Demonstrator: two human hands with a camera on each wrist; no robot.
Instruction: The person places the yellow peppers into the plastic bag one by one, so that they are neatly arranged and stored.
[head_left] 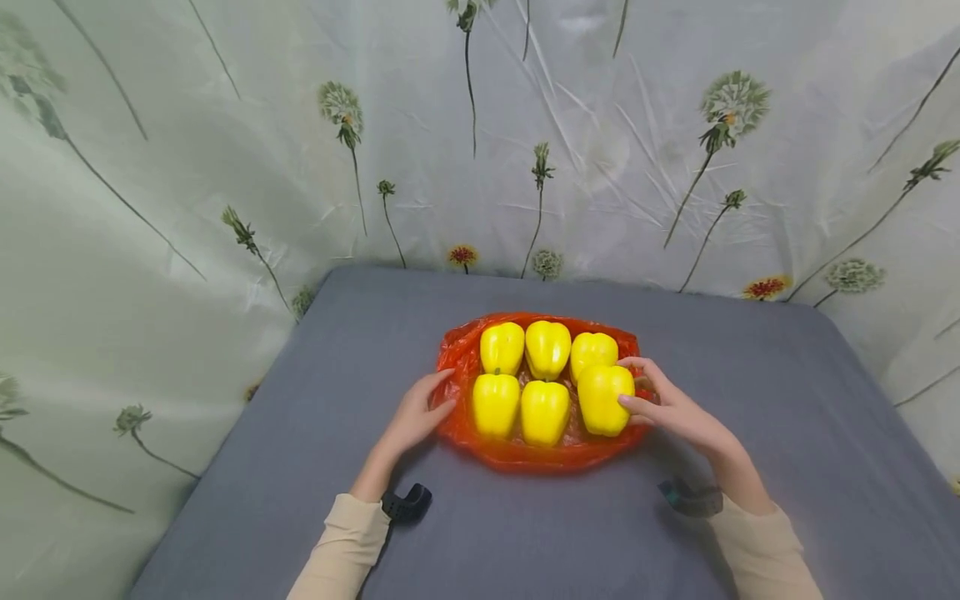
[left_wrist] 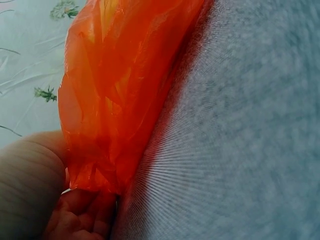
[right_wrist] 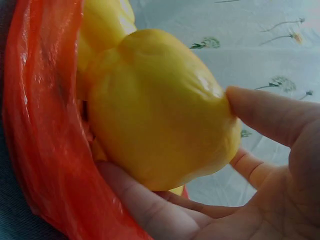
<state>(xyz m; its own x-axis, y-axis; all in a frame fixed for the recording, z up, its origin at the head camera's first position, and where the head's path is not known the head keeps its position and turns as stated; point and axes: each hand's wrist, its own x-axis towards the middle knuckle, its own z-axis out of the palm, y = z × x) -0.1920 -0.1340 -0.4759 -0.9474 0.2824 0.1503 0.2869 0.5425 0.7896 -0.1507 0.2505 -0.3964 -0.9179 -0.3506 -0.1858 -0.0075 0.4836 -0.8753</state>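
A red plastic bag (head_left: 491, 457) lies spread wide, its rim rolled down around several yellow bell peppers (head_left: 496, 405). My right hand (head_left: 678, 414) grips one yellow bell pepper (head_left: 604, 400) at the bag's right front, thumb on one side and fingers on the other. That bell pepper (right_wrist: 162, 110) looks raised and tilted beside the bag's wall (right_wrist: 42, 120) in the right wrist view. At the left end, my left hand (head_left: 416, 414) pinches the bag's edge; in the left wrist view, the gathered plastic (left_wrist: 107, 125) sits between thumb and fingers.
The bag rests on a table with a grey cloth (head_left: 360, 333). A pale curtain with dandelion prints (head_left: 420, 125) hangs behind the table and along its left side. Dark bands (head_left: 407, 503) are worn at both wrists.
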